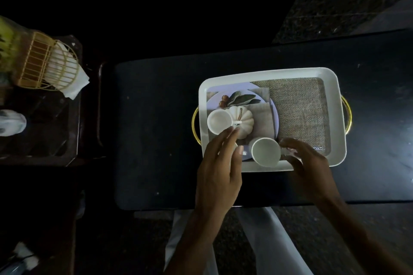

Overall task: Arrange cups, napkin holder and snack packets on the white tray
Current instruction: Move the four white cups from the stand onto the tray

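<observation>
A white tray (333, 87) with gold handles lies on a dark table; its floor bears a printed picture of burlap, a plate and a pumpkin. Two white cups stand on the tray's left part: one cup (219, 122) at the left, the other cup (266, 152) by the near rim. My left hand (220, 172) hovers between them, fingers spread, fingertips at the first cup's handle. At the second cup's right side my right hand (306, 163) has its fingers curled around the handle. The gold wire napkin holder (48, 62) with white napkins stands far left on a side table.
The dark table (156, 129) holds the tray. A dark tray (44, 131) lies on the side table to the left, with a white packet (11, 124) at its left edge and a yellow-green packet (6, 38) behind the napkin holder. Surroundings are dark.
</observation>
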{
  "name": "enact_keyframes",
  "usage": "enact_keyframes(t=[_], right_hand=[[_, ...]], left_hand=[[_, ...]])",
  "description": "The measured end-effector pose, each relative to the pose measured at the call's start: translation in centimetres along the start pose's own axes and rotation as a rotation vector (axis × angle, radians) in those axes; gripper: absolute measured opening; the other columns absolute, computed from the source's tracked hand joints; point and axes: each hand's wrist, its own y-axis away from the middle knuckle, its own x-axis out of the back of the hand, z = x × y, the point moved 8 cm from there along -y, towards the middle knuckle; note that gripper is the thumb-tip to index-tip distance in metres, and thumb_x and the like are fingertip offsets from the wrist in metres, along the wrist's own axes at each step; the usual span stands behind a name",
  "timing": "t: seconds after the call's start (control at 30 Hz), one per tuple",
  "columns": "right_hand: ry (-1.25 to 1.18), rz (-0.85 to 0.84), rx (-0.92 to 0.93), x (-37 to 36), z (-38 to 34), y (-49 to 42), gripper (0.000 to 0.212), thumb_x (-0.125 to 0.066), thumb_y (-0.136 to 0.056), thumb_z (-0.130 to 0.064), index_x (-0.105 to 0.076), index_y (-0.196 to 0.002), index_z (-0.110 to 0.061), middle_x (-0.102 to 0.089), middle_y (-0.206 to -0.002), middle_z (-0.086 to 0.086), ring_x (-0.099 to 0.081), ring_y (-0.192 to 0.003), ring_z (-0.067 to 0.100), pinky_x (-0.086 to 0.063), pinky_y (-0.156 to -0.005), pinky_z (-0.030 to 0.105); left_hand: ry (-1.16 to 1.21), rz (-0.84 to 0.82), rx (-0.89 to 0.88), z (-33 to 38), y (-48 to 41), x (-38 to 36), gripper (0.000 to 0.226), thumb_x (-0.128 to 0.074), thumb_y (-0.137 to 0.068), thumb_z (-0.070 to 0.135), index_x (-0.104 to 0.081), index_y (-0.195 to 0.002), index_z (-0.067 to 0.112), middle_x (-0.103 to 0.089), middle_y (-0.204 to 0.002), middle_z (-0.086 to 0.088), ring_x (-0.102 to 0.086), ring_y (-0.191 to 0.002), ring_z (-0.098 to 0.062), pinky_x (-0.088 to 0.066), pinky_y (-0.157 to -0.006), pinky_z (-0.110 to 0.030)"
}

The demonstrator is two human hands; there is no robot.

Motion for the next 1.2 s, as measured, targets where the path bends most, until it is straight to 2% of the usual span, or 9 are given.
enact_keyframes(t=[0.07, 0.13, 0.2, 0.27, 0.37, 0.63, 0.83, 1.03, 1.2], right_hand=[[0.132, 0.01, 0.074, 0.5, -1.3, 0.2, 0.052, -0.071, -0.072, 0.021, -0.066, -0.118, -0.003, -0.065, -0.125, 0.015, -0.062, -0.115, 0.033, -0.046, -0.096, 0.031], [0.219, 0.054, 0.194, 0.8, -3.7, 0.4, 0.049, -0.074, -0.075, 0.011, -0.064, -0.121, -0.002, -0.062, -0.131, 0.016, -0.054, -0.125, 0.031, -0.041, -0.103, 0.034], [0.263, 0.036, 0.235, 0.0, -6.0, 0.4, 0.048, -0.067, -0.087, -0.013, -0.055, -0.133, -0.003, -0.052, -0.143, 0.016, -0.04, -0.139, 0.031, -0.039, -0.108, 0.044], [0.342, -0.048, 0.202, -1.8, -7.8, 0.1, 0.062, -0.049, -0.098, -0.041, -0.035, -0.149, -0.009, -0.028, -0.159, 0.012, -0.017, -0.151, 0.027, -0.024, -0.117, 0.047], [0.48, -0.122, 0.225, -4.8, -10.6, -0.5, 0.085, -0.022, -0.094, -0.068, -0.004, -0.158, -0.014, 0.003, -0.165, 0.009, 0.006, -0.153, 0.025, -0.009, -0.123, 0.048], [0.55, -0.154, 0.355, -11.6, -20.1, -1.6, 0.084, -0.019, -0.094, -0.07, -0.007, -0.158, -0.017, 0.002, -0.166, 0.009, 0.004, -0.153, 0.027, -0.016, -0.12, 0.056], [0.575, -0.166, 0.423, -17.3, -27.3, -2.1, 0.089, -0.019, -0.091, -0.075, -0.012, -0.158, -0.017, 0.0, -0.166, 0.008, 0.005, -0.153, 0.027, -0.016, -0.12, 0.056], [0.576, -0.196, 0.525, -23.4, -34.6, -2.0, 0.09, -0.02, -0.092, -0.075, -0.007, -0.158, -0.016, 0.004, -0.166, 0.009, 0.009, -0.153, 0.026, -0.015, -0.12, 0.057], [0.505, -0.209, 0.619, -28.1, -41.3, -2.5, 0.084, -0.019, -0.094, -0.072, -0.007, -0.157, -0.017, -0.006, -0.166, 0.009, 0.002, -0.153, 0.023, -0.021, -0.12, 0.054]], left_hand=[[-0.141, -0.023, -0.097, 0.0, 0.1, 0.1, 0.044, -0.041, -0.106, 0.031, -0.058, -0.141, 0.011, -0.055, -0.149, -0.004, -0.048, -0.141, -0.014, -0.043, -0.114, -0.027], [-0.236, -0.031, -0.148, -0.4, 0.2, 0.3, 0.044, -0.042, -0.106, 0.03, -0.055, -0.144, 0.012, -0.05, -0.154, -0.006, -0.043, -0.145, -0.019, -0.045, -0.114, -0.037], [-0.329, -0.038, -0.182, -1.1, 0.3, 0.7, 0.047, -0.038, -0.107, 0.034, -0.051, -0.147, 0.013, -0.046, -0.157, -0.009, -0.04, -0.148, -0.025, -0.043, -0.115, -0.044], [-0.445, -0.069, -0.192, -2.0, 0.3, 1.2, 0.053, -0.028, -0.108, 0.042, -0.043, -0.152, 0.016, -0.038, -0.162, -0.01, -0.033, -0.151, -0.029, -0.036, -0.12, -0.048], [-0.596, -0.137, -0.157, -4.1, 0.3, 2.4, 0.062, -0.02, -0.106, 0.054, -0.032, -0.158, 0.02, -0.025, -0.167, -0.011, -0.018, -0.156, -0.032, -0.027, -0.122, -0.057], [-0.699, -0.05, -0.007, -10.6, 1.0, 11.0, 0.066, -0.012, -0.104, 0.06, -0.017, -0.161, 0.028, -0.006, -0.171, -0.012, -0.002, -0.159, -0.03, -0.01, -0.124, -0.062], [-0.716, 0.037, 0.133, -16.3, 2.4, 19.5, 0.067, -0.01, -0.104, 0.059, -0.019, -0.161, 0.025, -0.007, -0.171, -0.013, -0.003, -0.158, -0.032, -0.012, -0.123, -0.064], [-0.718, 0.175, 0.239, -22.1, 3.8, 28.2, 0.065, -0.014, -0.106, 0.056, -0.022, -0.161, 0.023, -0.011, -0.17, -0.013, -0.005, -0.158, -0.031, -0.015, -0.123, -0.062], [-0.72, 0.276, 0.327, -26.9, 3.9, 34.5, 0.066, -0.012, -0.105, 0.055, -0.024, -0.16, 0.021, -0.016, -0.169, -0.015, -0.011, -0.157, -0.033, -0.02, -0.122, -0.062]])
